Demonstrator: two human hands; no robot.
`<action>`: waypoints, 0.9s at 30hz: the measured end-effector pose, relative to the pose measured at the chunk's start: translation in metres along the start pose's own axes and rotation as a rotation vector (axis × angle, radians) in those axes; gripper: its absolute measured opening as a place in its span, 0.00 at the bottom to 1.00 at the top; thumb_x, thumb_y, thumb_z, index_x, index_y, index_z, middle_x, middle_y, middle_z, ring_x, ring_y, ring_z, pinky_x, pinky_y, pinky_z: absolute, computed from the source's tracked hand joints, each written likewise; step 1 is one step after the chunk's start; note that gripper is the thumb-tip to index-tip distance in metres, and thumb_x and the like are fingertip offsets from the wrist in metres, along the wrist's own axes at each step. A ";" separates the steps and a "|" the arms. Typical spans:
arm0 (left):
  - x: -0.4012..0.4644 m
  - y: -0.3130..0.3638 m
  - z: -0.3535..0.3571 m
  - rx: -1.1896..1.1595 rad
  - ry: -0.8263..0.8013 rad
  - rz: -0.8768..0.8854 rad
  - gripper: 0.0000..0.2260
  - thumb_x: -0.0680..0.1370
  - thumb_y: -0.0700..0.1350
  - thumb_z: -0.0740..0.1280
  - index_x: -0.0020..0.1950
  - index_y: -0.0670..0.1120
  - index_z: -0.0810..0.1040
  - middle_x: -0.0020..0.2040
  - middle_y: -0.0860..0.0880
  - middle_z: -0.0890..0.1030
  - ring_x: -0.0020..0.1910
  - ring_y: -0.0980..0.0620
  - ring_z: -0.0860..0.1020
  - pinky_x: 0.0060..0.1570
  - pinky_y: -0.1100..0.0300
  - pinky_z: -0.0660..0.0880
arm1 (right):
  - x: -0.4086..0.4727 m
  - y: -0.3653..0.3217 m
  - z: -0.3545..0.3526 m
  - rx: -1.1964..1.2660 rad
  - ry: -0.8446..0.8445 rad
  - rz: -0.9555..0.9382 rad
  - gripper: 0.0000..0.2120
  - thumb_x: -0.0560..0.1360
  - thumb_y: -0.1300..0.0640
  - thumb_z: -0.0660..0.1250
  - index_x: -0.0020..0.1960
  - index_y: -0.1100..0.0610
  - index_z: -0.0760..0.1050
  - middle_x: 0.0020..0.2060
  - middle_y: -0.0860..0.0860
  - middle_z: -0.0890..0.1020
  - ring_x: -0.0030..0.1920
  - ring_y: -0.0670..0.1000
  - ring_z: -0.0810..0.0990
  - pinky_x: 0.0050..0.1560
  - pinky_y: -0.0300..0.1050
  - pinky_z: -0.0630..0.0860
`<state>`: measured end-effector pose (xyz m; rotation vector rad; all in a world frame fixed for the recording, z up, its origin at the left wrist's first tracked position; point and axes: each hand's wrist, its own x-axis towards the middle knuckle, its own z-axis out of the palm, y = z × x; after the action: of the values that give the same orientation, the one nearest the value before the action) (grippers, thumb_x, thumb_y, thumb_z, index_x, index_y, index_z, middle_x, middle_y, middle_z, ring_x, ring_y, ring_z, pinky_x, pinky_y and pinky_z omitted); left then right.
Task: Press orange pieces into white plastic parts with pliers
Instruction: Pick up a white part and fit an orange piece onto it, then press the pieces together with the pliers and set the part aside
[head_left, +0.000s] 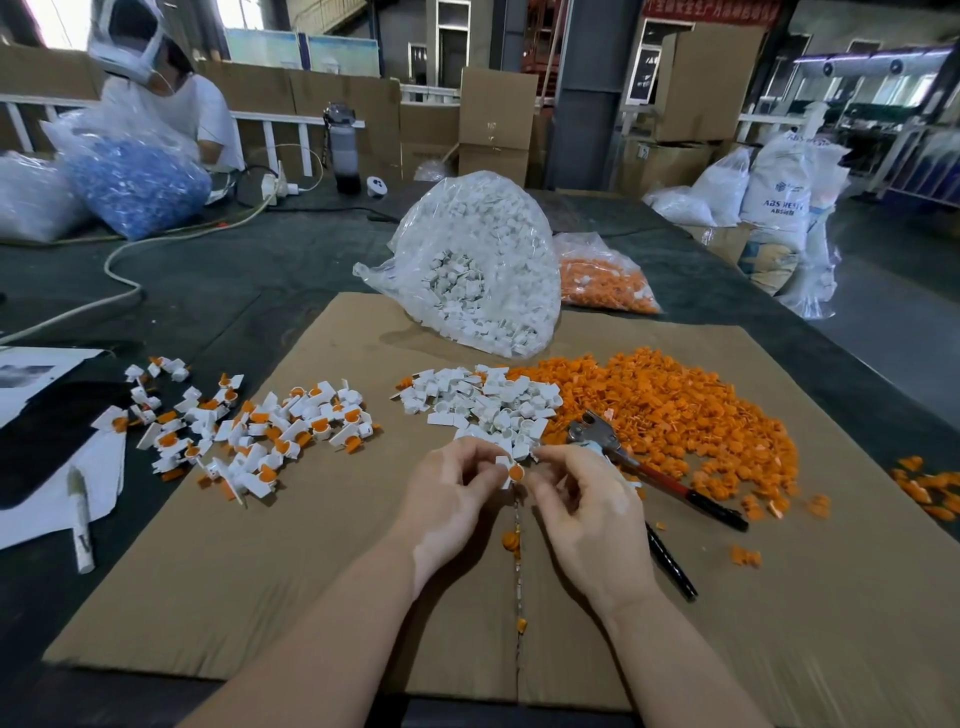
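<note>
Between my two hands sits a white plastic part (505, 464) with an orange piece (515, 472) in it, above the cardboard sheet (311, 597). My left hand (452, 499) pinches the white part from the left. My right hand (582, 499) pinches at it from the right with curled fingers. The pliers (649, 470), with red and black handles, lie on the cardboard just right of my right hand, touched by neither hand. A pile of loose white parts (483, 400) and a wide pile of orange pieces (670, 415) lie just beyond my hands.
A pile of joined white-and-orange parts (249, 426) lies at the left. An open bag of white parts (483, 265) and a bag of orange pieces (602, 280) stand behind. A marker (80, 519) on paper lies far left. A person (166, 98) sits at the back left.
</note>
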<state>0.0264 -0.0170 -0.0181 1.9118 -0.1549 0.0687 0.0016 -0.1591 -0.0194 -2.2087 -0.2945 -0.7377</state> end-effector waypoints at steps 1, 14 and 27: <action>0.000 0.000 0.000 0.001 -0.004 0.002 0.05 0.76 0.41 0.66 0.45 0.51 0.77 0.39 0.48 0.79 0.41 0.50 0.77 0.44 0.57 0.72 | 0.000 -0.001 0.000 -0.007 -0.017 -0.021 0.09 0.71 0.64 0.71 0.50 0.58 0.80 0.38 0.46 0.78 0.39 0.46 0.76 0.41 0.39 0.74; 0.001 -0.002 0.000 0.037 -0.026 0.025 0.03 0.76 0.41 0.67 0.48 0.46 0.80 0.32 0.54 0.75 0.33 0.58 0.72 0.36 0.64 0.67 | 0.001 0.000 -0.002 -0.009 -0.102 -0.065 0.09 0.72 0.62 0.71 0.51 0.56 0.81 0.40 0.49 0.77 0.41 0.48 0.77 0.41 0.47 0.77; 0.005 0.002 0.002 -0.027 0.004 -0.022 0.03 0.74 0.42 0.70 0.45 0.44 0.78 0.32 0.52 0.78 0.30 0.61 0.74 0.32 0.72 0.69 | 0.003 0.000 -0.005 -0.114 -0.016 -0.009 0.14 0.70 0.60 0.73 0.55 0.59 0.79 0.45 0.50 0.79 0.48 0.50 0.76 0.51 0.38 0.70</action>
<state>0.0308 -0.0201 -0.0161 1.8863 -0.1318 0.0559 0.0019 -0.1633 -0.0153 -2.3228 -0.2768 -0.7581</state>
